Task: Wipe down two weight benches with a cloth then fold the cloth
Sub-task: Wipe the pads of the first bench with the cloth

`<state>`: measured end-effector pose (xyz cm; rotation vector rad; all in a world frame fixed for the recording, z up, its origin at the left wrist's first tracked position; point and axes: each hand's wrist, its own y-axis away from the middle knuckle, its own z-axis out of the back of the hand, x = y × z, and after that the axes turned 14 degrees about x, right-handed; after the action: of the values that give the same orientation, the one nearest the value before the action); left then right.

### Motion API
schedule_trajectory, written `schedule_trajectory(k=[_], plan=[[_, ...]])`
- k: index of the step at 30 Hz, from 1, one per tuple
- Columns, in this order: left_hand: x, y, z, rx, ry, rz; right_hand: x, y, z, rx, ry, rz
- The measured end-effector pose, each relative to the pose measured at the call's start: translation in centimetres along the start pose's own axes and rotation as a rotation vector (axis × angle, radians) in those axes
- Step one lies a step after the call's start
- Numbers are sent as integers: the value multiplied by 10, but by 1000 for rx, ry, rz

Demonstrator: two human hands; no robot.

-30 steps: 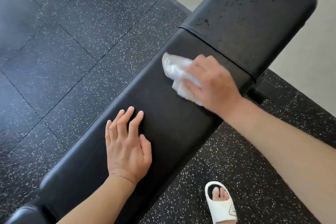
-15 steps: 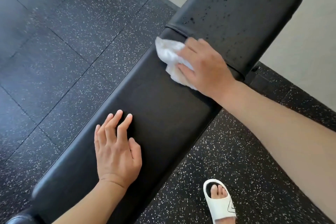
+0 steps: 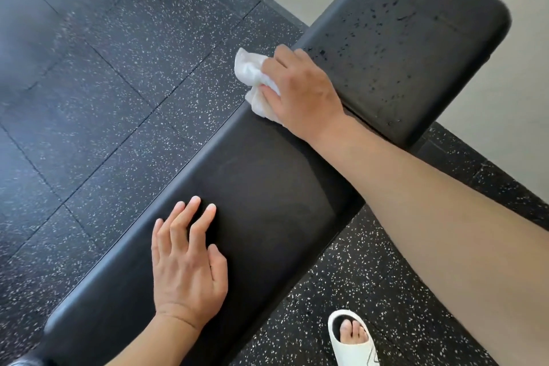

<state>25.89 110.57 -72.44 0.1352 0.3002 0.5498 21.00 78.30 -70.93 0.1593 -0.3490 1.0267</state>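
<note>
The cloth (image 3: 252,80) sits centre-upper frame, bunched under the right hand (image 3: 300,89), at the seam where the long pad (image 3: 267,187) of the weight bench meets the wider pad (image 3: 401,38) at upper right. The right hand's fingers curl over and grip the cloth, pressing it onto the upholstery; part of the cloth protrudes past the fingertips over the pad's left edge. The left hand (image 3: 187,264) lies lower centre, flat on the long pad, fingers straight and slightly spread, holding nothing

Handling judgement: the cloth appears thin, soft, light and easily crumpled; it will not keep a shape and is likely to slip out from under a loose palm. Take hold by gathering the bulk under the palm for wiping; for folding, it should be pinched at two corners and shaken flat first. The pad surface looks smooth and firm, so the cloth should glide with little drag. Dark droplets or specks on the wider pad suggest that section is not yet wiped

Visibility limits: the cloth's full extent and any corners are hidden under the right hand. The bench frame and legs are not visible. The second bench is out of view. The long pad's lower-left end is cut off by the frame edge. A foot in a white sandal (image 3: 353,342) shows at the bottom edge, partly cropped
</note>
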Motion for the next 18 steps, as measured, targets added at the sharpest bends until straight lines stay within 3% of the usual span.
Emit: schedule_trajectory(k=[4, 10, 15, 16, 18], plan=[[1, 1, 1, 5, 9, 0, 15, 22, -7, -46, -15, -88], [1, 2, 2, -3, 40, -16, 63, 130, -21, -27, -73, -53], [2, 3, 3, -9, 63, -26, 65, 162, -19, 79, -9, 173], [3, 3, 3, -11, 69, -22, 59, 152, -16, 74, 20, 165], [2, 3, 2, -2, 71, -17, 47, 127, -10, 3, 45, -27]])
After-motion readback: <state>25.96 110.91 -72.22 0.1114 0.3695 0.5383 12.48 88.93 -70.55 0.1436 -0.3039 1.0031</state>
